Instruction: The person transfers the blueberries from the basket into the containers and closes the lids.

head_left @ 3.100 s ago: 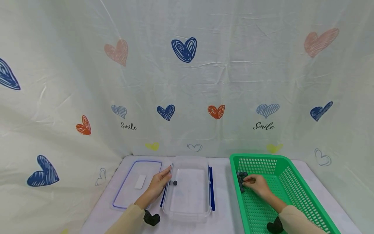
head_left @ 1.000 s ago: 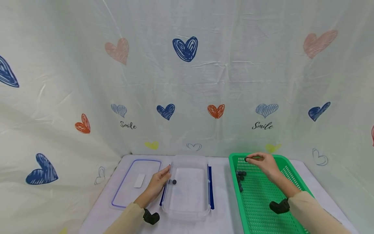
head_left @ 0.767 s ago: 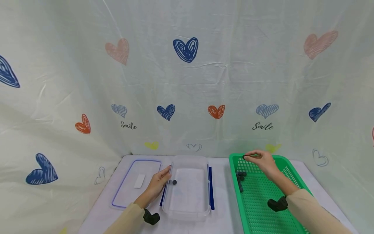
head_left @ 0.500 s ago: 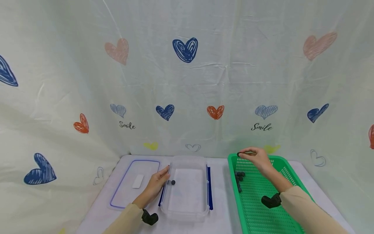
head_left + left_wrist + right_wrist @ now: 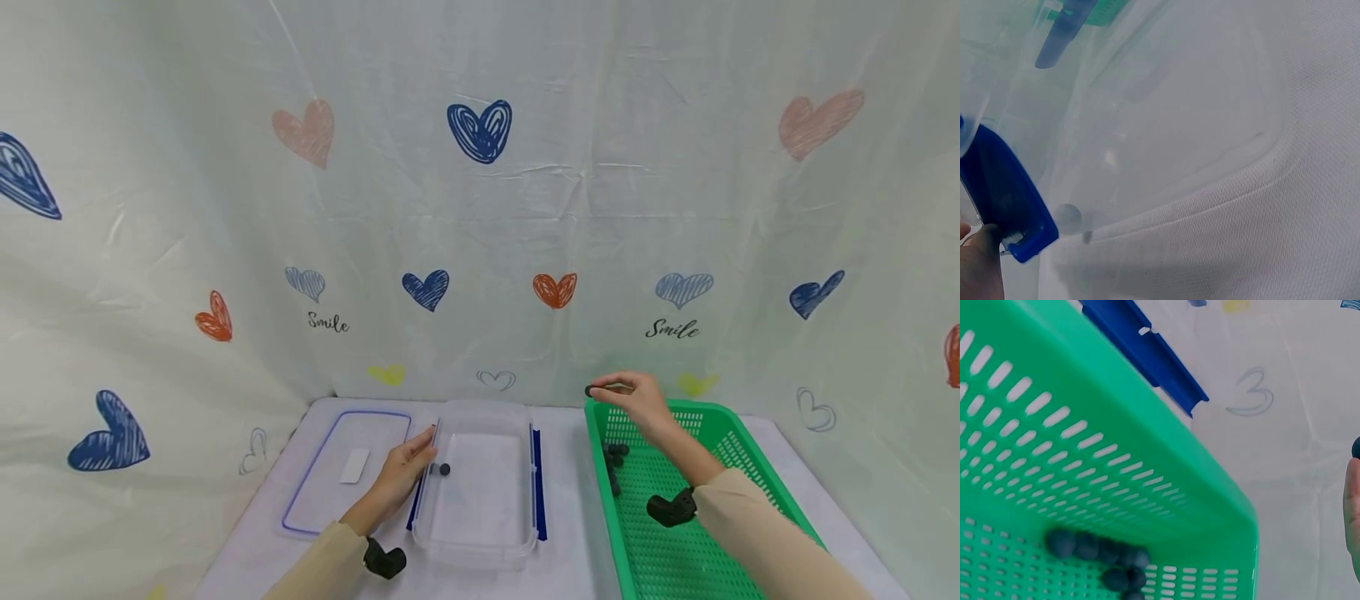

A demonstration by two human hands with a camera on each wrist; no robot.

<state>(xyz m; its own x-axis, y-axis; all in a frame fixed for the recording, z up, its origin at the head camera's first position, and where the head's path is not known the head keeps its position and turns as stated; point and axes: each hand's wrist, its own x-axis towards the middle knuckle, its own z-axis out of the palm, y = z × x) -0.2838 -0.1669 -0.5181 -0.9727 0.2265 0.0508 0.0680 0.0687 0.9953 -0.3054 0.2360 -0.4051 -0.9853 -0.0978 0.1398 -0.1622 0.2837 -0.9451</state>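
My right hand pinches a small dark ball between thumb and fingertips, above the far left corner of the green basket. Several more dark balls are bunched along the basket's left wall. At the middle, a clear plastic box with blue side latches stands without its lid. One dark ball lies inside it by the left wall; the left wrist view shows it blurred through the plastic. My left hand holds the box's left rim, its fingers by the blue latch.
The clear lid with a blue border and white label lies left of the box. A right-hand blue latch hangs open between box and basket. Behind the table hangs a heart-printed curtain.
My right hand took a ball from the cluster in the basket, lifted it, and moved it left to above the basket's far left corner. My left hand has stayed on the box.
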